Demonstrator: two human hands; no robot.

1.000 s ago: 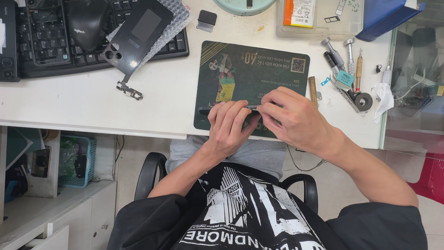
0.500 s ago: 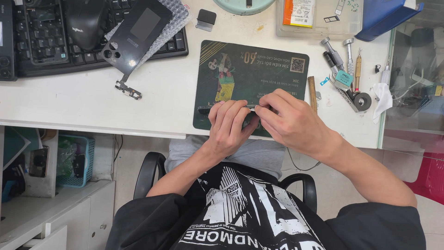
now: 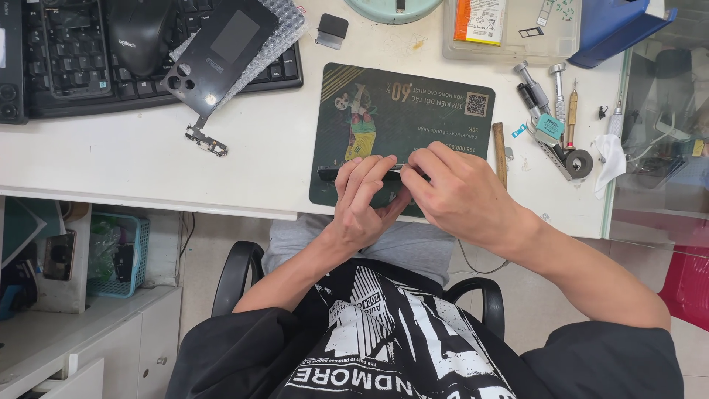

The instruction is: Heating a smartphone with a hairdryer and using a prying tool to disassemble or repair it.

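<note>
**Both hands on a thin dark device at the near edge of a work mat**

The white desk [image 3: 133,159] carries everything shown. At its far left lies a black keyboard [image 3: 66,81] with a black mouse [image 3: 140,33] resting on it, and beside these a dark phone back cover [image 3: 221,52] sits on bubble wrap, a small flex part [image 3: 207,140] just off its lower end. A dark green printed mat [image 3: 399,111] occupies the centre. To the right are a clear plastic tray [image 3: 532,37] and a cluster of screwdrivers and small tools [image 3: 554,111]; a wooden-handled tool [image 3: 500,151] lies at the mat's right edge.

The thin dark device [image 3: 329,174], apparently a phone held on edge, rests on the near part of the mat, largely covered by the hands. The left hand [image 3: 362,199] closes over its middle, fingers curled across the upper edge to steady it. The right hand [image 3: 458,196] pinches narrowly at the same edge just beside the left fingertips; whether it holds a pick or the device itself cannot be told.

For a step of this kind, the steadying hand is best kept firm with the device's lower edge braced on the mat, while the pinching hand works with light, even force along the seam, as twisting would likely stress a thin body.
</note>
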